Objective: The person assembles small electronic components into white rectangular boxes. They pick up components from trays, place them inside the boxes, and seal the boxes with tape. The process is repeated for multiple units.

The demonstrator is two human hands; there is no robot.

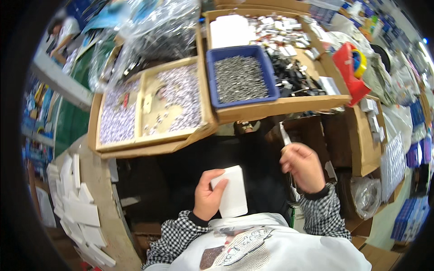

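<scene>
My left hand (207,195) is closed on a flat white box (235,192), thumb on its near face, and holds it upright in front of my shirt. Farther right and higher, my right hand (304,167) pinches a thin whitish strip (285,134) that points up and away. The strip is slightly blurred, so its kind does not show. Beyond the hands, a blue plastic bin (209,77) holds many small metal pieces. To its left lies a wooden divided tray (138,106) with many small pale pieces.
White flat boxes (81,212) are piled on a ledge at left. Small white and black parts (294,74) fill a carton beyond. A red holder (350,72) with yellow tape stands at right, above open cartons (366,144). A person (68,34) is at far left.
</scene>
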